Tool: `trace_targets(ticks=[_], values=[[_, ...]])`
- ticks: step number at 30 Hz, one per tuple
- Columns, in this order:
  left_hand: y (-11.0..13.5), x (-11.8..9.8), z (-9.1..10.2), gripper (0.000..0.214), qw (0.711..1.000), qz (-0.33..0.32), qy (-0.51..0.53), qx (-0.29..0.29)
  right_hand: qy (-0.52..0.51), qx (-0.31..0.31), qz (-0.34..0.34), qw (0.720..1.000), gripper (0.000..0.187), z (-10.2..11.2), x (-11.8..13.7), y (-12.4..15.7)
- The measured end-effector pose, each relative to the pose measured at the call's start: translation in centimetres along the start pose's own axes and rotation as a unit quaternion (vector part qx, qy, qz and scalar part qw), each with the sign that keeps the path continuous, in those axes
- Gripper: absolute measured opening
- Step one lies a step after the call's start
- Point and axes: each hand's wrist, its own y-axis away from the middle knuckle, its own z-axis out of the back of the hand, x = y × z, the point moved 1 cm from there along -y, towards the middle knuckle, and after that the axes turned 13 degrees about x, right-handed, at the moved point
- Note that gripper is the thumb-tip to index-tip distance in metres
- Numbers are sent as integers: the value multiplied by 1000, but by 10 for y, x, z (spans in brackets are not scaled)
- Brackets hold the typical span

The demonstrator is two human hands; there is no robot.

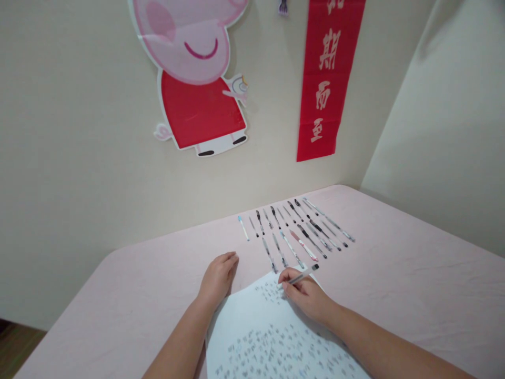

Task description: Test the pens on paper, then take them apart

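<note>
My right hand [303, 296] pinches a pen [303, 274] with a clear barrel and a dark end, its tip low over a white sheet of paper [240, 313]. Rows of small dark handwritten marks cover the sheet's lower part, and a smaller patch of marks lies near its top, by the pen tip. At the sheet's upper left edge, my left hand [219, 273] rests on the pink tabletop cover with its fingers loosely extended and holding nothing. Its fingertips are partly turned from view.
Several pens lie in two slanted rows beyond the paper, among them a pink pen [303, 245] and a light blue-capped pen [243, 228]. The pink-covered table [414, 273] meets a wall bearing a cartoon pig cutout [201, 110] and a red banner [325, 79].
</note>
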Motion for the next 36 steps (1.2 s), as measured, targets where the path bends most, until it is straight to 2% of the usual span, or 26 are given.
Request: trace_targets(ticks=[5, 11, 14, 16, 18, 21, 23, 27, 31, 33, 36], values=[[1, -7, 8, 26, 1000, -6, -3, 4, 27, -13, 0, 1000, 14, 0, 4, 1], [4, -6, 7, 21, 1000, 28, 8, 0, 86, -30, 26, 996, 18, 4, 7, 0], [3, -6, 6, 21, 997, 25, 75, -7, 79, -13, 58, 995, 24, 5, 10, 1], [2, -9, 7, 20, 985, 39, 164, -24, 69, 3, 79, 994, 29, 5, 10, 3], [0, -15, 7, 20, 957, 66, 282, -34, 68, 11, 100, 993, 34, 4, 10, 5], [-1, -28, 7, 23, 886, 82, 456, -11, 97, -17, 135, 986, 35, 4, 9, 8], [0, -37, 8, 28, 844, 80, 531, 10, 118, -38, 145, 982, 31, 3, 10, 9], [3, -48, 9, 36, 782, 95, 615, 33, 131, -23, 161, 978, 21, 3, 14, 10], [5, -55, 14, 46, 724, 99, 680, 54, 169, 3, 187, 968, 18, 1, 19, 11], [6, -58, 17, 41, 705, 104, 699, 59, 192, 30, 203, 960, 25, 0, 22, 13], [6, -62, 18, 30, 677, 111, 725, 53, 225, 84, 233, 942, 48, -3, 28, 16]])
